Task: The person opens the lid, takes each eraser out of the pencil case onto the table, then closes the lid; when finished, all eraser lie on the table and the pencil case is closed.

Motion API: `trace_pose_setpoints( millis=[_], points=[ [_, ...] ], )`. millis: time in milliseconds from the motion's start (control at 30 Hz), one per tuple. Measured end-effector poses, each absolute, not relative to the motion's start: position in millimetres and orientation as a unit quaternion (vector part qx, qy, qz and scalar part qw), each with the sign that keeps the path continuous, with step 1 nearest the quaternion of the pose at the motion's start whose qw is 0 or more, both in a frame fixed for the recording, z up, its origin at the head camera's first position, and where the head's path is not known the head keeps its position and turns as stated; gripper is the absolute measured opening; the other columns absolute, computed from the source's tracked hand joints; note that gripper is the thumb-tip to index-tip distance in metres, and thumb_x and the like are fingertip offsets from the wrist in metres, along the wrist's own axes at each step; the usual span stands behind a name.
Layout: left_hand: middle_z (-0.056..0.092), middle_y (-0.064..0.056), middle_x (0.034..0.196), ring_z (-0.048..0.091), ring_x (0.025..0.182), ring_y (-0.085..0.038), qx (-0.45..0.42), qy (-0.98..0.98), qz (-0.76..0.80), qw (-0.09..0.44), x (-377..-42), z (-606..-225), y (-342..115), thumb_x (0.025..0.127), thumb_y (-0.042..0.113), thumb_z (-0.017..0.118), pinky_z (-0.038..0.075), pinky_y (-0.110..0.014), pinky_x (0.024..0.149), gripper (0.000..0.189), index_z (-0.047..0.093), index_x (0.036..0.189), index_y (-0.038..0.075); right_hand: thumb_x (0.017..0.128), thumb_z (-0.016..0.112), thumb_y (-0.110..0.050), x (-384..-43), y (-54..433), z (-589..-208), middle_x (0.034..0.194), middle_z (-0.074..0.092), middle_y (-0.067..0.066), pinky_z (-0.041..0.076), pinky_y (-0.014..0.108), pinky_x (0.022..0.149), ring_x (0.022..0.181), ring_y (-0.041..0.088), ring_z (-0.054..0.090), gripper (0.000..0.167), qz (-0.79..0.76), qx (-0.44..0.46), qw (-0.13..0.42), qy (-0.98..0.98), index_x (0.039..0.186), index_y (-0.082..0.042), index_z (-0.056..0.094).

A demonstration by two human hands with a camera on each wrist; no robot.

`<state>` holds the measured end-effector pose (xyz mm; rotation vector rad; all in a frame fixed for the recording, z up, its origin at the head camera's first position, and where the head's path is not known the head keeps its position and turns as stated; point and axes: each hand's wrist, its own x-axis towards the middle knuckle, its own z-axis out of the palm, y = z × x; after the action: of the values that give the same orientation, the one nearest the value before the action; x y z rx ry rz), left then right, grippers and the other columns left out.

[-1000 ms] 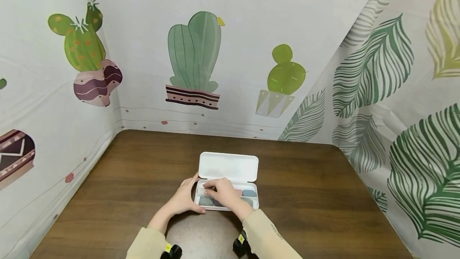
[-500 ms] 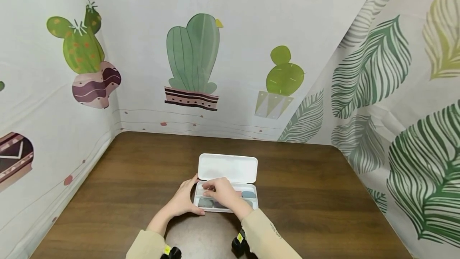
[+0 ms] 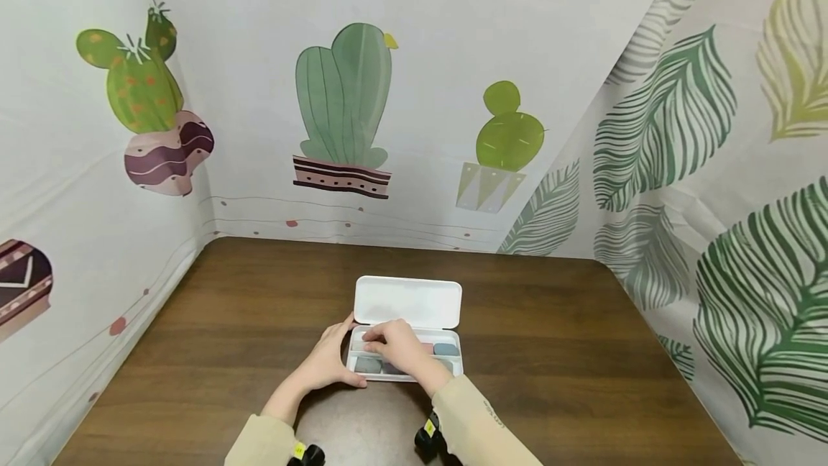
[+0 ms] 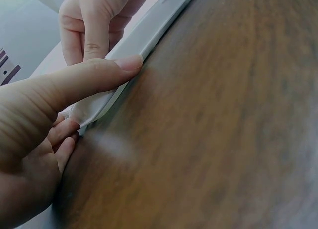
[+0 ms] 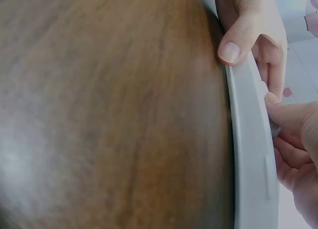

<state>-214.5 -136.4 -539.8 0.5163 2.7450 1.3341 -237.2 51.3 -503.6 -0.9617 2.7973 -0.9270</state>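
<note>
A white hinged case [image 3: 405, 377] lies on the table with its lid [image 3: 407, 302] raised at the back. A divider splits its inside into two rows. Visible in it are a grey-green rounded piece [image 3: 368, 365], a blue-grey piece [image 3: 445, 349] and part of a pink piece [image 3: 428, 347]. My left hand [image 3: 325, 360] grips the case's left end, thumb [image 4: 130, 62] on the front edge and fingers around the back. My right hand [image 3: 402, 346] reaches over the front rim, bent fingers and thumb down in the back-left compartment. Whether they pinch anything is hidden.
The brown wooden table [image 3: 550, 351] extends around the case on all sides. Behind and beside it hang white cloths [image 3: 420, 92] printed with cacti and leaves. Black wrist cameras [image 3: 427, 444] sit under both forearms.
The view has shifted very slightly. Both hands and the case keep nearly the same places, with the right fingers still in the back-left compartment.
</note>
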Motion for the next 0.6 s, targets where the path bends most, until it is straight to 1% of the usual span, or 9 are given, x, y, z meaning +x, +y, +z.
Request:
trace_pose_setpoints(
  millis=[333, 467, 600],
  points=[
    [0.053, -0.015, 0.139, 0.039, 0.133, -0.036, 0.164, 0.889, 0.427, 0.02, -213.7, -540.1, -136.1, 0.047, 0.029, 0.096, 0.034, -0.056, 0.107, 0.13, 0.025, 0.151, -0.007, 0.089, 0.071, -0.017, -235.0, 49.7, -504.7, 0.096, 0.076, 0.001, 0.052, 0.02, 0.078, 0.088, 0.009, 0.069, 0.015, -0.295, -0.301, -0.009, 0.907, 0.099, -0.008, 0.078],
    [0.054, -0.015, 0.139, 0.038, 0.134, -0.037, 0.165, 0.888, 0.429, 0.018, -213.3, -539.5, -136.1, 0.047, 0.029, 0.096, 0.034, -0.057, 0.107, 0.13, 0.025, 0.151, -0.007, 0.088, 0.071, -0.017, -234.3, 51.2, -502.7, 0.096, 0.077, 0.001, 0.053, 0.02, 0.078, 0.088, 0.01, 0.07, 0.015, -0.301, -0.301, -0.023, 0.904, 0.098, -0.008, 0.078],
    [0.054, -0.015, 0.139, 0.038, 0.134, -0.037, 0.164, 0.888, 0.429, 0.018, -212.9, -538.7, -136.1, 0.047, 0.029, 0.097, 0.034, -0.056, 0.107, 0.131, 0.025, 0.151, -0.007, 0.088, 0.071, -0.016, -233.9, 55.3, -500.1, 0.097, 0.076, 0.002, 0.053, 0.022, 0.079, 0.09, 0.013, 0.07, 0.015, -0.311, -0.299, -0.025, 0.902, 0.099, -0.007, 0.078]
  ],
)
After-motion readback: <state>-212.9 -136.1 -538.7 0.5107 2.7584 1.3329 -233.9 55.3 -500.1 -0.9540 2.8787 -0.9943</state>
